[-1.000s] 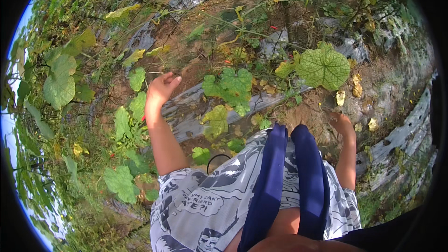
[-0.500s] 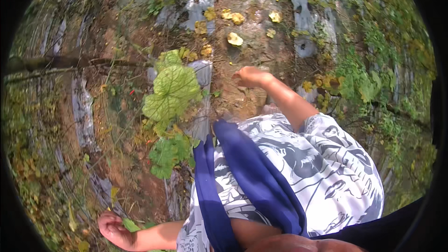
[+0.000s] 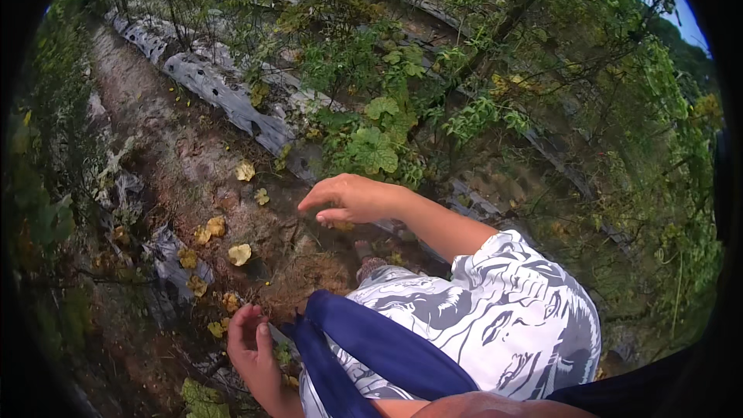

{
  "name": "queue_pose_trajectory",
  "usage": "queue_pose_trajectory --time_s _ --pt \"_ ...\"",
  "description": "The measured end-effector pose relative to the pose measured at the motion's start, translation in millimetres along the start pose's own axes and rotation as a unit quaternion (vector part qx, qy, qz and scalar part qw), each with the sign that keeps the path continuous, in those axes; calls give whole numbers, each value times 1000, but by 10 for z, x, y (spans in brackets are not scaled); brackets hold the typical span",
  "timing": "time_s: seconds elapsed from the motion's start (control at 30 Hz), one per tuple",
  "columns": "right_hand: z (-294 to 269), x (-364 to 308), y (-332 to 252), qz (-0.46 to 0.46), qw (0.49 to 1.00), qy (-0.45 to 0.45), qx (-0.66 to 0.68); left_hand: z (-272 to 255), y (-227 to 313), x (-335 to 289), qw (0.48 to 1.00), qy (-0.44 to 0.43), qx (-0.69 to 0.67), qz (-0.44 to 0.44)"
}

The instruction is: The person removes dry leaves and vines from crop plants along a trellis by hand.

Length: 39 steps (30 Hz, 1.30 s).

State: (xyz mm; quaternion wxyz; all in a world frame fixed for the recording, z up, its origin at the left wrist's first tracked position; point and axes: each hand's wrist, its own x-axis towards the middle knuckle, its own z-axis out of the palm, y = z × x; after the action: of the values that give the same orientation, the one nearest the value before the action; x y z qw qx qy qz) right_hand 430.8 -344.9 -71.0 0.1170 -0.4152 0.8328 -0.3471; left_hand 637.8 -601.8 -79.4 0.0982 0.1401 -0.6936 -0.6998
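Note:
My right hand (image 3: 350, 200) hangs in the air over the dirt path, fingers loosely stretched with the thumb apart, holding nothing. Beyond it grows a leafy green plant (image 3: 373, 149) with broad lobed leaves. Lower and to the left, my left hand (image 3: 257, 358) is raised with its fingers slightly bent and apart; nothing shows in it. A cluster of yellow fallen leaves (image 3: 230, 301) lies just past its fingertips. Below that hand, near the lower edge, is a large pale green leaf (image 3: 203, 399).
The bare dirt path (image 3: 166, 139) runs up to the left, dotted with pale yellow leaves (image 3: 240, 254). Torn grey plastic mulch (image 3: 224, 97) with holes covers the bed beside it. Dense vines and thin stakes stand on the right. A dark blue cloth strap (image 3: 387, 344) hangs before my patterned shirt.
My view has swung to the right and upward, bringing the plant rows and some sky in. My left hand has come in toward my body; my right arm still reaches forward.

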Motion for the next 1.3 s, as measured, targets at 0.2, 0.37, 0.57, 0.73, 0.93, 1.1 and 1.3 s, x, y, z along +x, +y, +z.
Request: queue_pose_trajectory --time_s 0.2,0.37,0.57,0.73,0.93,1.1,1.3 --pt "-1467 -247 8 -30 987 153 36 734 458 1055 982 -66 145 102" --pt "-2015 44 153 -44 984 169 -43 976 481 1612 967 -5 189 172" --pt "-1478 268 140 -79 979 176 -66 476 -248 1981 974 -71 167 137" --pt "-1019 -220 -36 93 975 193 -51 212 -469 2285 974 -147 154 75" --pt "-702 -789 -664 216 919 304 -132 15 -449 2540 959 -215 142 114" --pt "-877 -1230 -1099 295 864 383 -141 27 -483 2567 951 -253 130 123" --pt "-1550 -1866 -1254 343 788 499 -109 145 -578 2565 945 -286 95 130"
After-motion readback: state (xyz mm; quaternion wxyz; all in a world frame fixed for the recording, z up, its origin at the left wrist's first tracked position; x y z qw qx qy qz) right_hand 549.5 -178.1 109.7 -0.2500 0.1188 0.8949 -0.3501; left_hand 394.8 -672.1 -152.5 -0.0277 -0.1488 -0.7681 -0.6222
